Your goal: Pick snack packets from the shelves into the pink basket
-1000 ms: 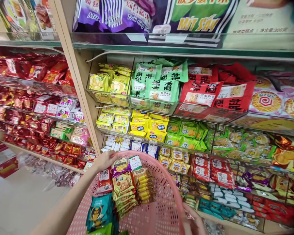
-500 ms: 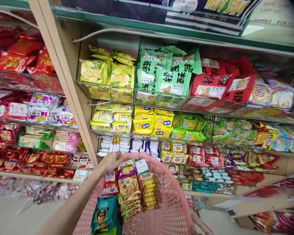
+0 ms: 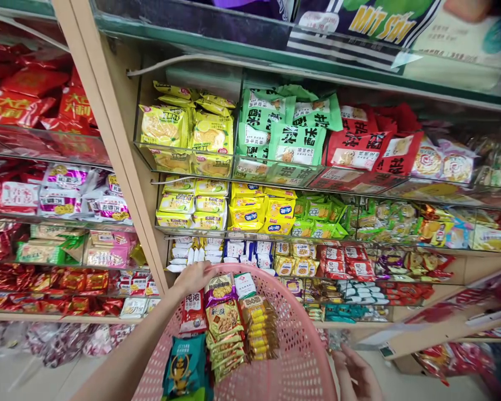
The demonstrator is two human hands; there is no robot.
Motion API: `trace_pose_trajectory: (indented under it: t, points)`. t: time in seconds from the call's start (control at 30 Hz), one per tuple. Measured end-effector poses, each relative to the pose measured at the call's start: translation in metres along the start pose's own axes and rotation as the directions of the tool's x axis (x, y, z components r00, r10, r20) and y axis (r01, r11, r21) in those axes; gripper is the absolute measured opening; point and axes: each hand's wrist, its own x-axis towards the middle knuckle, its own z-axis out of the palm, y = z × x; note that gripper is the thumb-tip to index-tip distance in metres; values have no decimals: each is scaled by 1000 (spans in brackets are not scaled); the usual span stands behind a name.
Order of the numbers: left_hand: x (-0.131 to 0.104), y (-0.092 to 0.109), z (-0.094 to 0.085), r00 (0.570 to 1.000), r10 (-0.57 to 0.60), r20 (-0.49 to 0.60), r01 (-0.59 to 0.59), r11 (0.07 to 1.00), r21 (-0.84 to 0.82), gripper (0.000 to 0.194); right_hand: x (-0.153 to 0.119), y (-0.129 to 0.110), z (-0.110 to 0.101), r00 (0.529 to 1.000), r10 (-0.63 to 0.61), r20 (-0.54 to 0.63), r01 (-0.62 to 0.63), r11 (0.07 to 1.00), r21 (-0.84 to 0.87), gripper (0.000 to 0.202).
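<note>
Tiered shop shelves (image 3: 121, 161) carry yellow (image 3: 211, 133), green (image 3: 294, 142) and red snack packets (image 3: 359, 150) in rows.

Left arm stretched forward, right hand low and open.
The bare left forearm runs up from the lower left, left hand (image 3: 195, 276) curled in a grip; right hand (image 3: 356, 373) has its fingers spread, holding nothing.

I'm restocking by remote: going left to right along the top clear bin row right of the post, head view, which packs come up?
Yellow packs → green packs → red packs → spiral-print packs.
</note>
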Motion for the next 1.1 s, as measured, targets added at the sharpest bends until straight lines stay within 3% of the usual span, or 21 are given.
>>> trace_pose_trajectory:
  t: [0.13, 0.27, 0.37, 0.5, 0.57, 0.73, 0.83, 0.9, 1.1]
  points:
    - [2, -5, 6, 1000, -17, 0, 17, 1000, -26, 50, 7, -31, 11, 979, -201, 39, 203, 977, -62, 58]
    - [4, -6, 6, 1000, -7, -21, 6, 999, -34, 51, 17, -71, 27, 895, -433, 105, 439, 897, -50, 44]
    - [6, -5, 3, 1000, 0, -31, -1, 999, -42, 50, 25, -109, 42, 767, -621, 161, 635, 770, -57, 33]
    - [8, -5, -3, 1000, -5, -27, 3, 998, -61, 48, 33, -170, 64, 515, -825, 233, 855, 514, -70, 23]
    - [7, -5, -6, 999, 8, -36, -11, 997, -72, 48, 38, -199, 75, 413, -872, 263, 909, 412, -61, 22]
    - [2, -9, -13, 996, 23, -83, -30, 996, -79, 47, 50, -240, 102, 270, -910, 315, 963, 254, -92, 21]
    - [-1, -14, -15, 994, 19, -110, -30, 995, -96, 44, 59, -251, 114, 227, -904, 361, 973, 193, -129, 22]
    - [-2, -18, -16, 993, 15, -119, -29, 993, -114, 44, 66, -257, 120, 225, -899, 375, 972, 179, -155, 23]
    - [-7, -22, -17, 989, 27, -143, -46, 990, -130, 43, 80, -268, 139, 291, -882, 372, 956, 257, -138, 20]
